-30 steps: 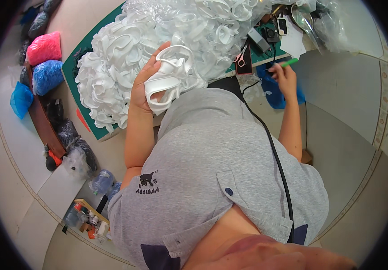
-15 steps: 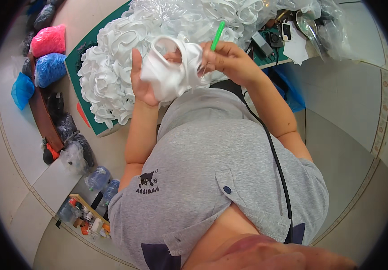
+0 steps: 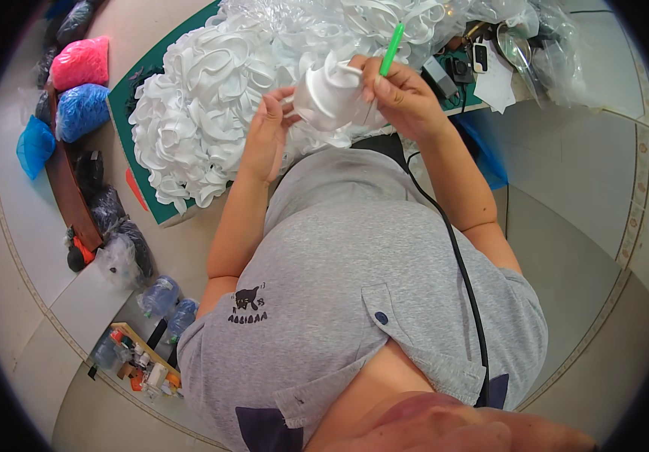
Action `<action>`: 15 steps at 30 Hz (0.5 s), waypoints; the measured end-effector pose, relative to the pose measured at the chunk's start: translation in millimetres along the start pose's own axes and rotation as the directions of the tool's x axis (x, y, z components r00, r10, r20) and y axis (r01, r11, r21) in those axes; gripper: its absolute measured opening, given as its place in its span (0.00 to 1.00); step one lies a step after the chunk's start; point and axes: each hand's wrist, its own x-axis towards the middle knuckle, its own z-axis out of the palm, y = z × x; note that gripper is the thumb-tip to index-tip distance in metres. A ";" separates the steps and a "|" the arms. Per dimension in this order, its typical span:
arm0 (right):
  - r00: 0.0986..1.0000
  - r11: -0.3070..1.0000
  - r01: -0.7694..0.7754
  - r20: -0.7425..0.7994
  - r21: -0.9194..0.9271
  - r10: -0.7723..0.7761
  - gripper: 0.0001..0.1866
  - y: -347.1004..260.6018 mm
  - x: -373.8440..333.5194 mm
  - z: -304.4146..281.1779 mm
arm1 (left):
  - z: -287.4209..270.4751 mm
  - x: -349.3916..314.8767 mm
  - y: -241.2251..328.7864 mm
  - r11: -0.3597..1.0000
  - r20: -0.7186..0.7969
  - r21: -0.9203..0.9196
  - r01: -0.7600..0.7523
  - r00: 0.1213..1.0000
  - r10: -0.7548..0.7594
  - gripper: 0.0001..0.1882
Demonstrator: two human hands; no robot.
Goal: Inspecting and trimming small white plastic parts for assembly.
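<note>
White loop [image 3: 324, 99] was held up near the heap [image 3: 200, 98] on the desk [image 3: 164, 210] | left hand [image 3: 268, 128]: fingers pinched its left side | right hand [image 3: 407, 94]: fingers pinched a green tool [image 3: 392, 49] | step, seemingly: working its right edge | next move wanted steady left support

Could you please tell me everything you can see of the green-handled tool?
The green-handled tool has a slim, straight, bright green handle that looks like smooth plastic. It tilts, its upper end leaning right, gripped in the right hand. A thin shaft seems to show below the fingers, beside the white piece; whether they touch is unclear.
</note>
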 end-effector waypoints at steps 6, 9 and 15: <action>0.998 0.998 -0.024 0.053 0.060 0.020 0.14 6.6 -3.5 5.5 | 0.3 1.0 6.4 0.859 0.342 -0.343 0.380 0.902 -0.263 0.29; 0.995 0.991 -0.072 0.056 -0.110 0.078 0.14 -0.5 -9.0 0.2 | -11.8 3.8 6.2 0.598 0.472 -0.526 0.604 0.793 -0.386 0.24; 0.982 0.861 0.075 -0.115 -0.503 -0.152 0.10 2.2 -16.5 -1.7 | 24.1 -13.5 20.1 0.971 0.000 0.238 -0.024 1.000 0.025 0.15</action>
